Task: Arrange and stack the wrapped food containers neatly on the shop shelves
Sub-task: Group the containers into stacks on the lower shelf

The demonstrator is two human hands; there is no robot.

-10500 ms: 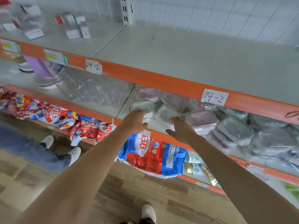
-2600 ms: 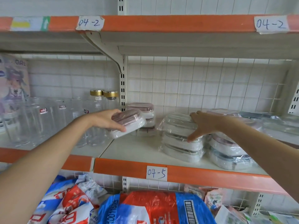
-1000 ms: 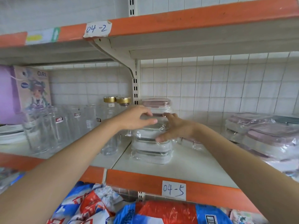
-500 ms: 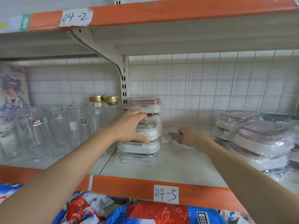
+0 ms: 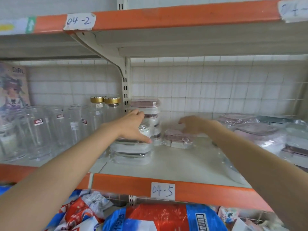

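A: Front stack of wrapped containers (image 5: pixel 131 150) at the left end of the shelf (image 5: pixel 175 165), a taller stack (image 5: pixel 146 114) right behind it.

B: Left hand (image 5: pixel 133 125) on the front stack, thumb and fingers spread around its top.

A: Right hand (image 5: pixel 195 125)?

B: Blurred, fingers loosely spread over a lone pink-lidded container (image 5: pixel 179 138). Touching? Can't tell. Glass jars (image 5: pixel 50 130) crowd the left.

Hands (image 5: pixel 133 125) at wrapped containers (image 5: pixel 131 147)
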